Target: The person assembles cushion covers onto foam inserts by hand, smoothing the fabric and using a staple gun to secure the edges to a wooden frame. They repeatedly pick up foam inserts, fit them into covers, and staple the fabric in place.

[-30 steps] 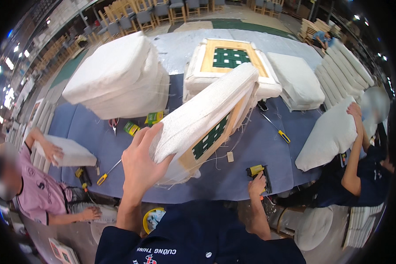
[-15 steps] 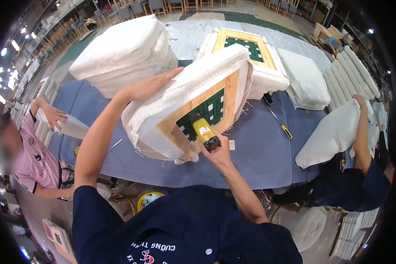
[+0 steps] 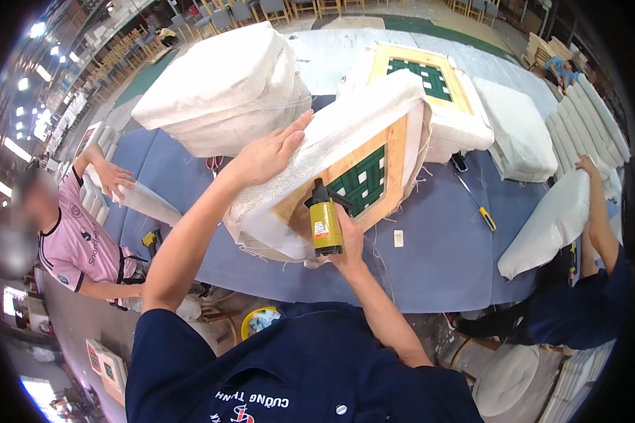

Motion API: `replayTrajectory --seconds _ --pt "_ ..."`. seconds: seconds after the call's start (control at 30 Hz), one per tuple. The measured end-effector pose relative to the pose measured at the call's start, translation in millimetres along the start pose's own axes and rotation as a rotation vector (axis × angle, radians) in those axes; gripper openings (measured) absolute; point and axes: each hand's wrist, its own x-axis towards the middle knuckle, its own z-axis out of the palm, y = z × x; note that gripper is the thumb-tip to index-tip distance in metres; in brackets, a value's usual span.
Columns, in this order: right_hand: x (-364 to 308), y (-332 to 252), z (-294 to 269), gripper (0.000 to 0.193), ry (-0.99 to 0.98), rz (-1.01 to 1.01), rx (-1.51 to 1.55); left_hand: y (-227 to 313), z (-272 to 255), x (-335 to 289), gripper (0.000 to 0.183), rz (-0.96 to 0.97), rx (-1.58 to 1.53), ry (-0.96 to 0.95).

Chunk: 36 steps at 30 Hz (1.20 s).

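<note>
A padded chair seat (image 3: 356, 116) in white fabric stands tilted on edge on the blue-covered table (image 3: 430, 278). Its underside faces me, with a wooden frame (image 3: 396, 144) around woven green webbing (image 3: 363, 185). My left hand (image 3: 279, 146) lies flat along the seat's upper left side, fingers stretched out. In my right hand (image 3: 351, 248) is a yellow and black staple gun (image 3: 326, 224), gripped with its nose close to the lower left of the frame. Whether the nose touches the wood is hidden. Loose fabric and threads hang from the seat's edges.
White padded seats are stacked (image 3: 215, 88) at the back left. Another seat (image 3: 460, 92) lies webbing-up behind mine. A screwdriver (image 3: 487, 218) and a small pale tag (image 3: 398, 238) lie to the right. Co-workers sit at left (image 3: 85, 233) and right (image 3: 578, 296), handling white pieces.
My right hand has turned the staple gun more upright and moved it to the frame's lower left. The left hand stays on the seat. The whole view has shifted slightly.
</note>
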Motion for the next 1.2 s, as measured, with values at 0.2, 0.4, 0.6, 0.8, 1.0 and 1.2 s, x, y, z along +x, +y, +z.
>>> replayTrajectory --seconds 0.2,0.4,0.6,0.8,1.0,1.2 --pt "9.7 -4.6 -11.6 0.051 -0.075 0.072 -0.010 41.9 0.7 -16.8 0.056 -0.116 0.242 0.050" --pt "28.0 -4.0 -25.9 0.060 -0.072 0.023 0.118 28.8 19.5 -18.0 0.063 -0.040 0.467 0.225" --pt "48.6 -17.4 -52.3 0.069 -0.120 0.105 0.111 12.1 22.4 -15.0 0.073 0.017 0.502 0.289" --pt "61.8 -33.6 -50.8 0.047 -0.058 -0.028 -0.107 14.5 21.7 -17.3 0.083 0.025 0.497 0.259" --pt "68.2 -34.9 -51.5 0.051 -0.200 0.105 0.068 19.7 18.4 -19.1 0.090 0.043 0.514 0.231" --pt "58.9 -30.2 -45.4 0.046 -0.017 -0.202 -0.114 33.7 0.8 -21.7 0.092 -0.082 0.402 0.025"
